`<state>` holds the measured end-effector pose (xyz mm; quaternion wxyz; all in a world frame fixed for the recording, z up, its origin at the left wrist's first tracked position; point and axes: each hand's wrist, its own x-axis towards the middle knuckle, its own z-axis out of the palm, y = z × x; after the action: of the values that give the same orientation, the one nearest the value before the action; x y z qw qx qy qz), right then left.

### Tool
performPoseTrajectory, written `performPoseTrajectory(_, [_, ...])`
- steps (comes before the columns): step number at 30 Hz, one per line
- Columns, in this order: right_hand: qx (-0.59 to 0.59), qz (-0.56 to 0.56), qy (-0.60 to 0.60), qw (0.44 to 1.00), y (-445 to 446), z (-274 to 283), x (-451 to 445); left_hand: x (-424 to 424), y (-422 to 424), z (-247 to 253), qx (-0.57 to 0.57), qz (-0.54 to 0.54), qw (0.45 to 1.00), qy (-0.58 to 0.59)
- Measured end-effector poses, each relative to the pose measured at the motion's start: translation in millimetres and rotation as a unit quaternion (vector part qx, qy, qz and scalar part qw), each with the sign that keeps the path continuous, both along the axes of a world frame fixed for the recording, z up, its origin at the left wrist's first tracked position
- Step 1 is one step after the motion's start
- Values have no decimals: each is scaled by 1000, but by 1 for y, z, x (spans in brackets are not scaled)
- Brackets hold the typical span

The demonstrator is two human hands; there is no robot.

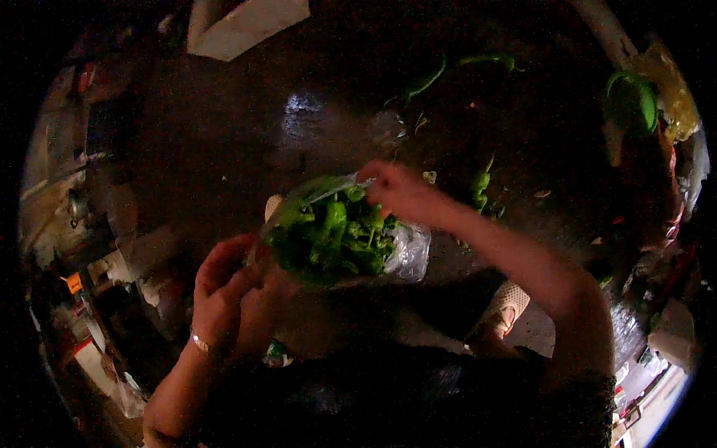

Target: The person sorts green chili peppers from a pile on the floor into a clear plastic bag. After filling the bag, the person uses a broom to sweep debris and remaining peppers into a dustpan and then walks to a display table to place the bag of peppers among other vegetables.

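A clear plastic bag (410, 255) full of green peppers (336, 224) is in front of me, low over the dark floor. My left hand (227, 277) has its fingers bent around the bag's left edge. At the far side, my right hand (386, 185) pinches the upper rim of the bag, its arm reaching across from the right. The bag's mouth faces up, with the peppers showing inside it. Both hands are slightly blurred, and the bag's underside is hidden.
Loose green peppers (480, 182) lie on the floor (224, 134) to the right and beyond the bag. A pale box (252, 28) stands at the far left. A large green object (648, 106) and plastic bags line the right. My shoe (511, 302) is by my right elbow.
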<state>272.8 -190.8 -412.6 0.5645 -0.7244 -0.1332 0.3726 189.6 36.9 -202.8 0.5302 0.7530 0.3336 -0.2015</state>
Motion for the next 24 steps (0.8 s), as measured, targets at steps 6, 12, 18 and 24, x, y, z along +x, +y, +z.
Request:
performPoseTrajectory(6, [-367,-16,-405,837,-47,-46,91,-1,6,-2,-8,-12,1000,-8])
performPoseTrajectory(12, [-467,14,-504,727,-56,-88,131,11,0,3,14,0,1000,19])
performPoseTrajectory(18, [-527,37,-450,720,-68,-77,140,24,-3,9,4,-11,999,39])
performPoseTrajectory(24, [-568,-86,-489,657,-158,-72,174,26,-6,6,-16,1,1000,24])
